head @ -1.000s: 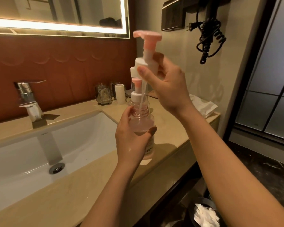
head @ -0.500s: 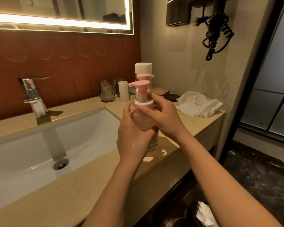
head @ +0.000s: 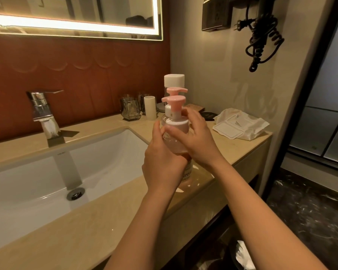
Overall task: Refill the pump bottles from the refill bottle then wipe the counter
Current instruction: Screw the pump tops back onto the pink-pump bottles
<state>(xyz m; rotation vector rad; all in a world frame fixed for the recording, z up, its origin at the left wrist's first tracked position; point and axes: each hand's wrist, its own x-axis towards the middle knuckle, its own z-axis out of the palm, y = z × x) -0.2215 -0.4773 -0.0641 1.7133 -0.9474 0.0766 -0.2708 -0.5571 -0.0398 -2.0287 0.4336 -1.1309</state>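
A clear pump bottle (head: 177, 142) with a pink pump head (head: 173, 102) stands on the beige counter (head: 76, 227) right of the sink. My left hand (head: 162, 162) grips its body. My right hand (head: 195, 139) holds the white collar of the pump, fingers curled round it. Right behind stands a second pump bottle with a pink head (head: 177, 90). Behind that rises the refill bottle with a white cap (head: 174, 79); its body is mostly hidden. A pack of wipes (head: 242, 123) lies at the counter's right end.
A white sink (head: 37, 176) with a chrome tap (head: 42, 112) fills the left. Glass tumblers (head: 130, 109) and a white cup (head: 150, 107) stand by the back wall. A black round lid (head: 208, 115) lies near the wipes. A bin with tissues (head: 242, 256) sits below the counter edge.
My right hand brought the pump head down from above and set it into the bottle's neck. It now holds the collar on the bottle. My left hand stayed on the bottle.
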